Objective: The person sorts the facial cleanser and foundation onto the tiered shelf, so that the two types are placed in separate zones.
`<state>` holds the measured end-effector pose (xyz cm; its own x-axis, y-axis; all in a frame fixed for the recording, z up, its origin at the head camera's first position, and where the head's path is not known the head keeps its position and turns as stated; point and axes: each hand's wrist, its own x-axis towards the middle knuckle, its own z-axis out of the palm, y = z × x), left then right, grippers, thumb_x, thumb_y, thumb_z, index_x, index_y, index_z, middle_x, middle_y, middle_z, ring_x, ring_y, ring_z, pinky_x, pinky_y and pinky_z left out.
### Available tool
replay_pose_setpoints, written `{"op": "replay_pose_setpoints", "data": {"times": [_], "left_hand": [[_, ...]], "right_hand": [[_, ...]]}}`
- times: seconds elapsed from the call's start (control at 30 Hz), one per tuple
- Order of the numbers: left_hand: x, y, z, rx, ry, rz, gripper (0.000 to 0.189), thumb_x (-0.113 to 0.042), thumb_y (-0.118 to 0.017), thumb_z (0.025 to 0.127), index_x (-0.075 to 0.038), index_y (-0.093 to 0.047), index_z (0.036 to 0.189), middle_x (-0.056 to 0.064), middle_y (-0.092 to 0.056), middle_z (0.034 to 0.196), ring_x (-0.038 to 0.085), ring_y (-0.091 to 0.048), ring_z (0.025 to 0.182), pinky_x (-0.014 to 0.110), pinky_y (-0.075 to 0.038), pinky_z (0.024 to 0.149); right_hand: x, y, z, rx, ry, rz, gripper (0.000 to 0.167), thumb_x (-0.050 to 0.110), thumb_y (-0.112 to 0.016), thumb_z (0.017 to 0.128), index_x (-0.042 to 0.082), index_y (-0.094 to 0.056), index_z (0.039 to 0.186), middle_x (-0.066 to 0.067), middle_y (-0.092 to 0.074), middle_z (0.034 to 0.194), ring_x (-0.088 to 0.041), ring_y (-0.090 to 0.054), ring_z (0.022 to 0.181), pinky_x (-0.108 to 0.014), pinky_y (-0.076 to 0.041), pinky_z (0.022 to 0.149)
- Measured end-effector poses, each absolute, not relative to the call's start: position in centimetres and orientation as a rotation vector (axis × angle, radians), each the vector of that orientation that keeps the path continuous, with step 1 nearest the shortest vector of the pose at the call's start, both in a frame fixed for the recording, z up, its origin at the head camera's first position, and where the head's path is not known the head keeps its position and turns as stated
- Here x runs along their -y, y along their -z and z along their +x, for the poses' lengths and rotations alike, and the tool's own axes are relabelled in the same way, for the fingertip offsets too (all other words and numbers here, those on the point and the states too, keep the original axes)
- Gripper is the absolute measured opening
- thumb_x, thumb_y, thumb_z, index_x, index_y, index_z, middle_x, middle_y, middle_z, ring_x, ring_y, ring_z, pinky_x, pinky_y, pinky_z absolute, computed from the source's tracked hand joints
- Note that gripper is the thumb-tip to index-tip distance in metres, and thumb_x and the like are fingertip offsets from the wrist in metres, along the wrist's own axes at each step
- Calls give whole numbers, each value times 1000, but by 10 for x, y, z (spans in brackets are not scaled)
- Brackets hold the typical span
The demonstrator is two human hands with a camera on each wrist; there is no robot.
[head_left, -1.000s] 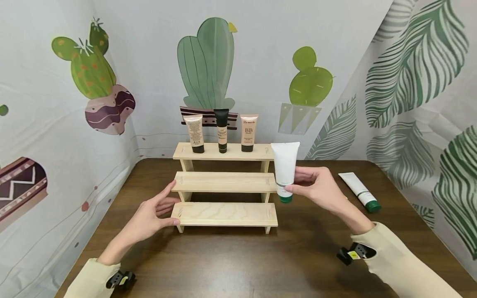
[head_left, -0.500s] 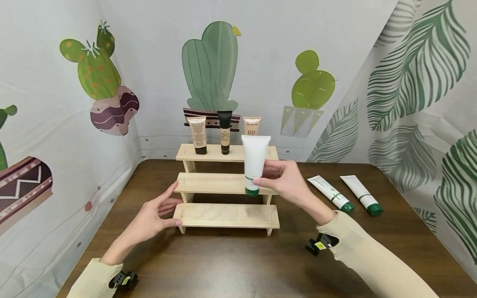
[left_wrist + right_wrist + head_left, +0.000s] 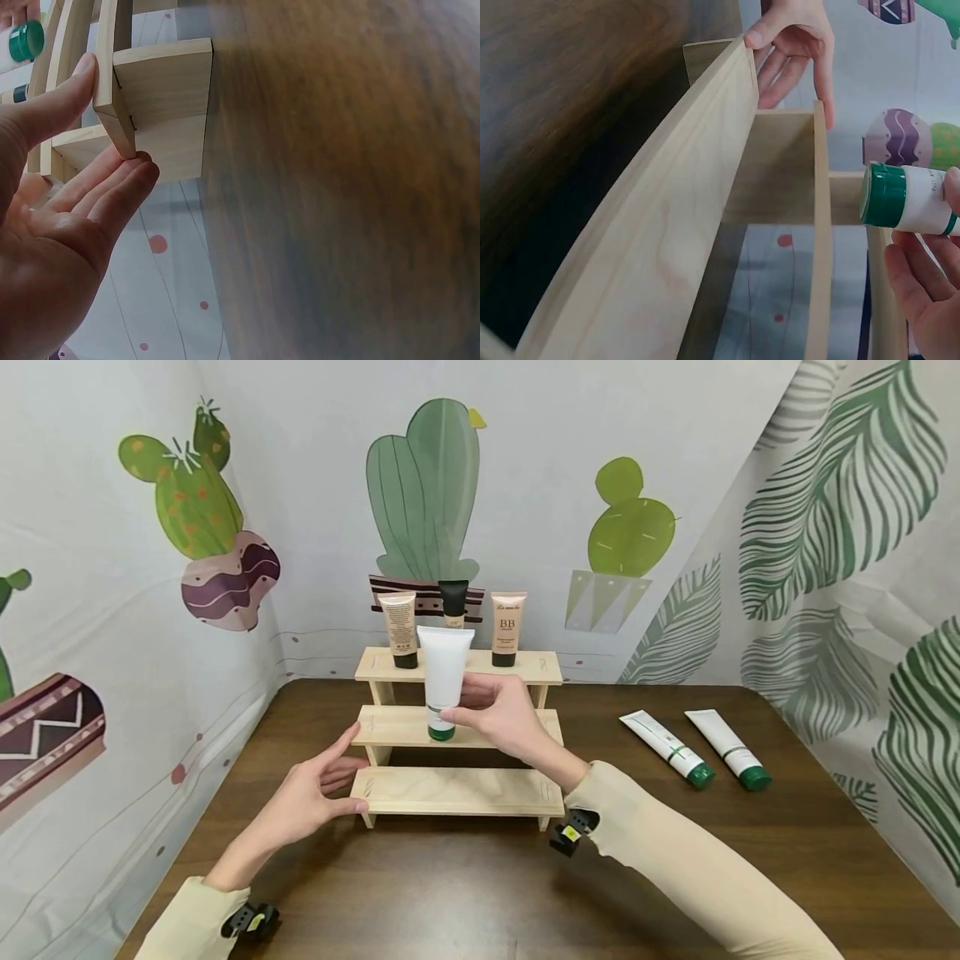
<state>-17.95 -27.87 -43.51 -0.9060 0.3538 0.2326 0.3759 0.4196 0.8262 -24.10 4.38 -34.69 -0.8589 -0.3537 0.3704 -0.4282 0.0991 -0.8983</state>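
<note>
A three-step wooden display stand (image 3: pixel 459 789) stands on the table. My left hand (image 3: pixel 306 795) holds the left end of its bottom step, the thumb on one side and fingertips on the other, as the left wrist view shows. With thumb and fingers my right hand (image 3: pixel 504 717) grips a white squeeze tube (image 3: pixel 446 662) near its green cap (image 3: pixel 885 195). The tube is upright, cap down, in front of the middle step's left half. In the right wrist view the cap hangs apart from the step boards. The tube partly hides the black-topped tube (image 3: pixel 453 597) behind it.
On the top step stand two beige BB cream tubes (image 3: pixel 506 627) and the black-topped one. Two white tubes with green caps (image 3: pixel 667 748) lie on the table at right. A cactus-print cloth (image 3: pixel 315 527) hangs behind the table.
My right hand has carried the white tube leftward, from the stand's right edge to before the middle step's left half. The left hand keeps its place on the stand.
</note>
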Motion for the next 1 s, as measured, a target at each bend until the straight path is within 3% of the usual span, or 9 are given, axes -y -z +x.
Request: {"op": "replay_pose_setpoints", "data": {"times": [0.47, 1.0], "left_hand": [[282, 437, -181, 2651, 1489, -676, 115, -2, -93, 79, -21, -25, 170, 21, -70, 129, 37, -69, 118, 47, -56, 101], [281, 435, -182, 2651, 1502, -689, 113, -2, -92, 80, -22, -25, 170, 22, -70, 129, 37, -69, 117, 46, -56, 101]], "right_hand": [[3, 359, -258, 2238, -1954, 828, 47, 2, -89, 85, 1, -74, 130, -12, -78, 113, -20, -77, 100, -31, -63, 90], [16, 362, -267, 2305, -1902, 838, 48, 4, -88, 86, 1, -73, 132, -12, -77, 116, -16, -76, 99, -28, -63, 88]]}}
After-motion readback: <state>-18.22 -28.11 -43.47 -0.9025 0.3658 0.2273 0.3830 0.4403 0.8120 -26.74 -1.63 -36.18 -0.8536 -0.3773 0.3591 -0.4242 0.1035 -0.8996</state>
